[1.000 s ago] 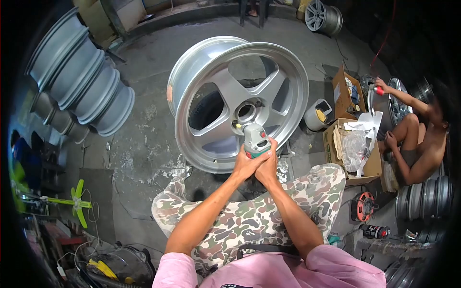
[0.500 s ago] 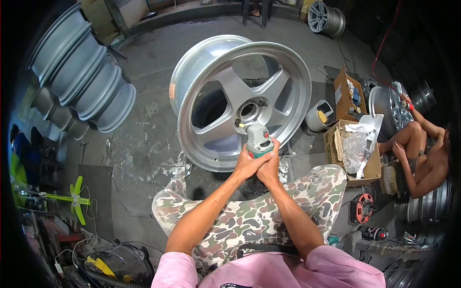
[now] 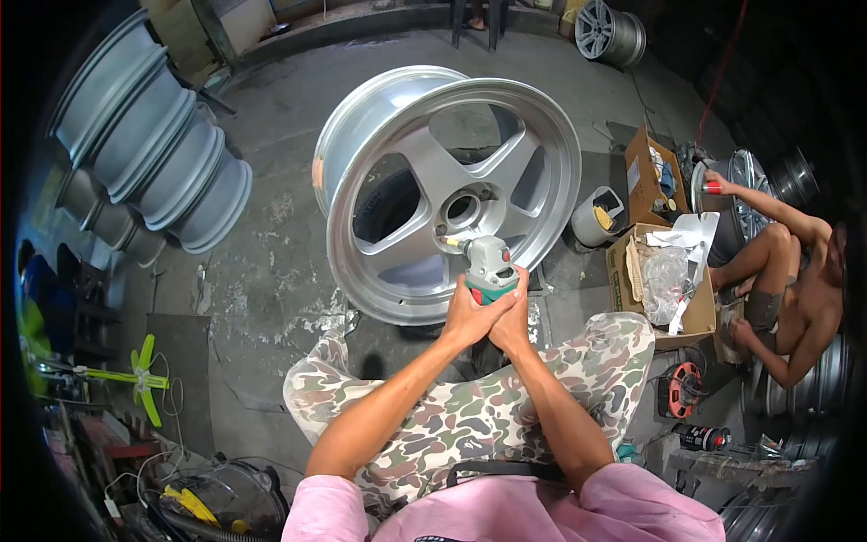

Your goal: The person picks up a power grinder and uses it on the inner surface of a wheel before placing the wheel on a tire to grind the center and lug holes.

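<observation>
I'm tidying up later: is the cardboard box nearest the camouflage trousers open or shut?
Open: the cardboard box has its top uncovered, with crumpled clear plastic showing inside.

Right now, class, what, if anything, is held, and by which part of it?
A rotary power tool, by its green body, just below the grey head.

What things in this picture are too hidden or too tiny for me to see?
In the head view:
- The handle of the power tool: the left hand and right hand cover it.
- The bottom of the cardboard box: clear plastic and other stuff hide it.
- The person at the back: a foot shows, but the top edge cuts off the rest.
- The writing on the black can: too small to read.
</observation>
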`<state>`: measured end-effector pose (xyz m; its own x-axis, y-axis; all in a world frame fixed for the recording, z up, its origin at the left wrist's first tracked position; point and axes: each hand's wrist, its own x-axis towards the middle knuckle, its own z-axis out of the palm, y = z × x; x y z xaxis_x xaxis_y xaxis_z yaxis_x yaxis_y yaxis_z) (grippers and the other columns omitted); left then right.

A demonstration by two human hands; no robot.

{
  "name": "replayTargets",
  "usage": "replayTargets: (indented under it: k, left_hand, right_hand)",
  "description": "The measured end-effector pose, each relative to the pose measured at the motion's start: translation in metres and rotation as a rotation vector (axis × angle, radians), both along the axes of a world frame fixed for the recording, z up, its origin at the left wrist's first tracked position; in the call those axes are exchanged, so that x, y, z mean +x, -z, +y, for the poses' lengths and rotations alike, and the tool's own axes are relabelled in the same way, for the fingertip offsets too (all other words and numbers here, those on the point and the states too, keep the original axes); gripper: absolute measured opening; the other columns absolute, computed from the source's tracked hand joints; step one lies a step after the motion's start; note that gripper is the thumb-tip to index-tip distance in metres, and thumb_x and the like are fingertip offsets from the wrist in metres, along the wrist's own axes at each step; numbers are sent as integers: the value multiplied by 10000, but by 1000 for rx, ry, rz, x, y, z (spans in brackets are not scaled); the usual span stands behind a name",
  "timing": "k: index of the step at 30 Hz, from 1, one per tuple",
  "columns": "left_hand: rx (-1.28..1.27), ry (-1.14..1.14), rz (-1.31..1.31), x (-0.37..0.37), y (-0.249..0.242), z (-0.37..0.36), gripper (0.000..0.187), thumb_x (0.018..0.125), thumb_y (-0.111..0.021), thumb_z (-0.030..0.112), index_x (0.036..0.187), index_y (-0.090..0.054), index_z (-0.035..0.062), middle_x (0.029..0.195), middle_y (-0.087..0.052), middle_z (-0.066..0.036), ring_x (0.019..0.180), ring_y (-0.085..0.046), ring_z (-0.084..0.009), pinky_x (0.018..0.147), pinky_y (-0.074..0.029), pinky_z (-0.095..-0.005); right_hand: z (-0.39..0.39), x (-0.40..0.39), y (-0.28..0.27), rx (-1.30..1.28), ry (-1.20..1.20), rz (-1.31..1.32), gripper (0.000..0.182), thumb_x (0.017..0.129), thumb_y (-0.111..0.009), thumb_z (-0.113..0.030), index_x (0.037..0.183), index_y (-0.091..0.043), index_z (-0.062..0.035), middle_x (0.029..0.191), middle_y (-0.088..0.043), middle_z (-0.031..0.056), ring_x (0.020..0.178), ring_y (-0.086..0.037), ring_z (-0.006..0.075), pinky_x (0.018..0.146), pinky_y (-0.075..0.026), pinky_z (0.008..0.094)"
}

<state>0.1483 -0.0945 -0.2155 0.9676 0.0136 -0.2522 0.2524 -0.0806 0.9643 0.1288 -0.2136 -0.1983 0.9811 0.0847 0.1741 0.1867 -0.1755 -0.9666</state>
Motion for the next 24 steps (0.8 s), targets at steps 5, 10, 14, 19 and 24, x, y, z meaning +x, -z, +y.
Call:
replayTargets:
  k: [5,10,14,19,24]
  left_hand:
    - [2,12,-27,-2,9,-3,1021,711,-886,562,1293,-455,-159,1229,-627,-279,1136,-655,-318,984,-509,-389]
    - [-2,20,-2,2,16,-1,934,751,-887,493,1312,-464,-123,1238,-633,-226,1140,-645,-268,997,-501,-373]
    - [-53,43,4,13,33,5,872,781,-895,433,1340,-465,-78,1250,-632,-176,1149,-632,-214,1016,-493,-361]
    - [-35,57,-7,12,16,8,903,770,-900,450,1348,-453,-80,1246,-626,-194,1159,-629,-236,1023,-490,-360]
    - [11,61,0,5,1,5,915,766,-896,448,1321,-448,-126,1231,-633,-222,1144,-642,-249,1017,-498,-366]
  right_hand:
    - [7,5,35,-28,86,32,1025,805,-841,-216,1557,-184,16,1380,-489,356,1294,-505,433,1114,-368,481]
    - [11,5,52,-112,162,1,1004,821,-819,-208,1561,-182,24,1385,-487,366,1308,-497,446,1121,-366,478]
    - [-8,19,59,-43,18,16,977,808,-830,-231,1542,-229,4,1380,-477,337,1285,-486,415,1091,-384,465]
    - [13,30,91,-57,124,43,927,766,-867,-235,1476,-316,-8,1298,-540,288,1188,-545,352,1020,-443,448]
    - [23,28,135,314,349,184,861,721,-913,-233,1382,-414,0,1187,-617,219,1084,-605,281,941,-505,415]
